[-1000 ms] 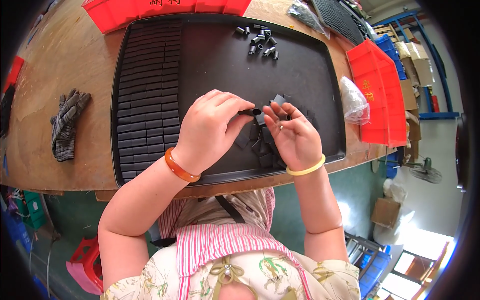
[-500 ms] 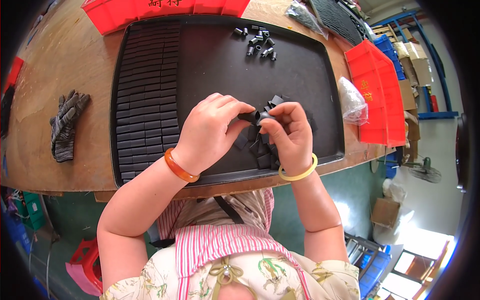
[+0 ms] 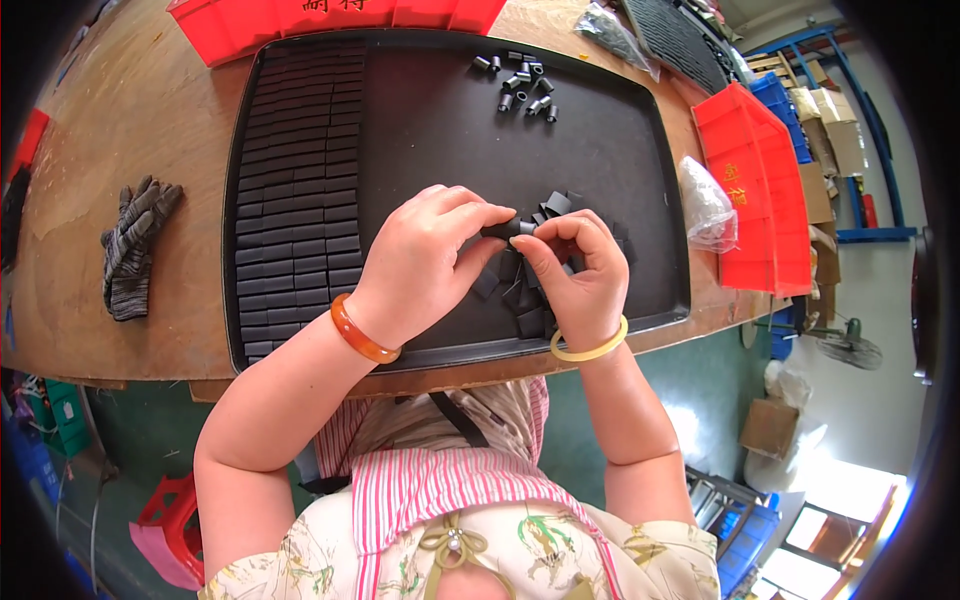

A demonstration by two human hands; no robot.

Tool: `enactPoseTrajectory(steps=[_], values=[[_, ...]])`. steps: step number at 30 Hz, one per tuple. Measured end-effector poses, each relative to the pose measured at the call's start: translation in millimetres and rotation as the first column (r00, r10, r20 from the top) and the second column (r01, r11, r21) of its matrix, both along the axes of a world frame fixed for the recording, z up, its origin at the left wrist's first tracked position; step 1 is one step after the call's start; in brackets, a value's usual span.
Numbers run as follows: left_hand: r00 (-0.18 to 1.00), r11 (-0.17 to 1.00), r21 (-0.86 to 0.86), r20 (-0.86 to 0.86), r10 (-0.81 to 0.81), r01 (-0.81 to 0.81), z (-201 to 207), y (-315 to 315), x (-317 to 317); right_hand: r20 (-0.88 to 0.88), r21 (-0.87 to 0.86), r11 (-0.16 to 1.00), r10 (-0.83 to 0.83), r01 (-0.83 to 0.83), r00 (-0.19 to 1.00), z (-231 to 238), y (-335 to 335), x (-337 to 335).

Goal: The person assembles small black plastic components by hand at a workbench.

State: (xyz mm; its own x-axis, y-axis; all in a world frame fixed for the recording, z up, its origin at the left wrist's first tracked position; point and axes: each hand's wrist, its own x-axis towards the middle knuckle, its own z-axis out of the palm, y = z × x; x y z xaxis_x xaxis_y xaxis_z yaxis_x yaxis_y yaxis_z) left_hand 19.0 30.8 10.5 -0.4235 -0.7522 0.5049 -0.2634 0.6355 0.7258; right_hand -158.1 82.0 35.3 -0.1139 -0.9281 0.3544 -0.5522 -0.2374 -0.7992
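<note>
My left hand (image 3: 425, 255) pinches a soft-looking black sleeve (image 3: 502, 230) between thumb and fingers. My right hand (image 3: 585, 268) grips a small grey-black cylinder (image 3: 527, 229) at the sleeve's right-hand end; the fingertips cover most of it. How far the cylinder sits inside the sleeve cannot be seen. Both hands are above a large black tray (image 3: 430, 130). Under and beside my right hand lies a loose heap of flat black sleeves (image 3: 530, 322). Several more short cylinders (image 3: 520, 80) are scattered at the tray's far side. Black pieces in tight rows (image 3: 297, 190) fill its left side.
A red bin (image 3: 340, 18) stands behind the tray, another red bin (image 3: 755, 185) to its right. Between tray and right bin is a clear plastic bag (image 3: 707, 205). Grey knitted gloves (image 3: 138, 245) lie on the wooden table (image 3: 60, 300) at left.
My right hand has brought the small cylinder up against the end of the sleeve, and its fingers have closed in toward the left hand. The left hand has hardly moved.
</note>
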Motion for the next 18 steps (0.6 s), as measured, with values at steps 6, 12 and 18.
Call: enactPoseTrajectory(steps=[6, 12, 18], values=[[1.000, 0.997, -0.075, 0.003, -0.024, 0.025, 0.1, -0.2, -1.7, 0.208, 0.202, 0.976, 0.039, -0.082, 0.977, -1.0, 1.0, -8.4], [0.997, 0.990, -0.128, 0.047, -0.055, 0.061, 3.7, -2.9, 2.7, 0.367, 0.256, 0.956, 0.040, -0.142, 0.930, -5.6, 2.8, -10.0], [0.948, 0.958, -0.087, -0.193, 0.253, -0.274, 19.2, -20.7, 18.9, 0.391, 0.378, 0.891, 0.092, -0.251, 0.916, -17.3, 10.4, 10.1]])
